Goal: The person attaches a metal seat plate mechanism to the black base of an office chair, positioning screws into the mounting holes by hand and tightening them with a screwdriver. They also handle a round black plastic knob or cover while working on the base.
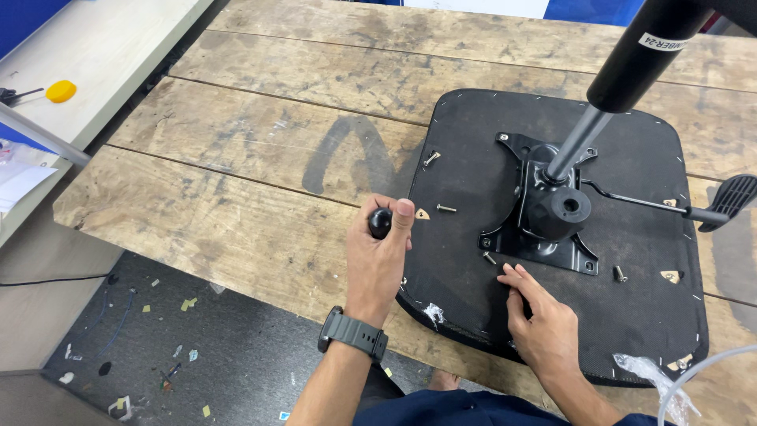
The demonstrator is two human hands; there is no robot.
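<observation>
An upturned black chair seat [631,181] lies on a worn wooden table [260,150]. A black metal mechanism plate [544,209] is on it, with a gas-lift column [623,71] rising from it and a lever with a paddle handle [729,197] at the right. My left hand [378,260], with a dark wristwatch, is closed around a tool with a black round knob [380,222] at the seat's left edge. My right hand [536,315] rests on the seat, fingertips by a loose bolt [490,258] at the plate's near-left corner. Other loose bolts [446,208] [430,158] [620,274] lie on the seat.
A pale bench at the far left carries a yellow object [61,91] and papers [16,185]. The dark floor [158,339] below the table edge is littered with small scraps. Torn clear plastic [654,375] and a pale tube [694,375] hang at the seat's near-right corner.
</observation>
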